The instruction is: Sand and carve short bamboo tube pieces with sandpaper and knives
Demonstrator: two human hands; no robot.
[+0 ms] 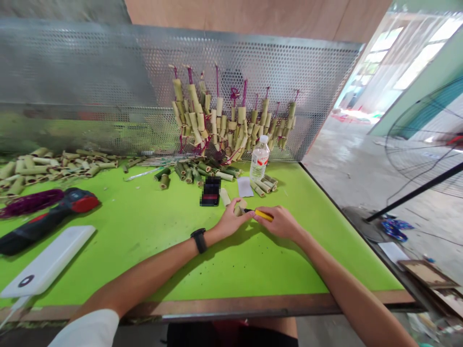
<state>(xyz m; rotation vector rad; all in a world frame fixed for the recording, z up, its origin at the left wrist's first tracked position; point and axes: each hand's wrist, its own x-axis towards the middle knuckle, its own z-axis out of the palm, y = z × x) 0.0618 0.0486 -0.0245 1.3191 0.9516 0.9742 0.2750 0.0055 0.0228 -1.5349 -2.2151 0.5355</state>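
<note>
Bamboo [238, 211], a short pale length of it, sits in the left hand [231, 221], caught between the thumb on the near side and the forefinger on the far side, a little above the green tabletop [162, 260]. That hand pinches it, with the piece lying at the fingertips, well out from the palm. The right hand [284, 222] is curled firmly around a yellow-handled tool [264, 215], whose dark front end points left at the bamboo; the two hands meet almost tip to tip, and whether the tool's end touches the piece is too small to tell. A black watch [198, 240] circles the left wrist. Just beyond the left hand lies another pale piece [224, 197], with a phone [210, 191] beside it on the left. A sheet of white paper [245, 187] lies farther off, near a clear bottle [259, 161] that stands upright with cut pieces [264, 185] at its foot on the right. Darker green lengths [190, 172] are heaped on the far side, before a perforated metal panel [314, 67], against which jointed bamboo figures [238, 115] hang on purplish cord. Toward the left edge are a large pile of pale pieces [54, 164], a bundle of purple cord [34, 202], a black-and-red power tool [54, 217] and, nearest, a white power bank [50, 260].
</note>
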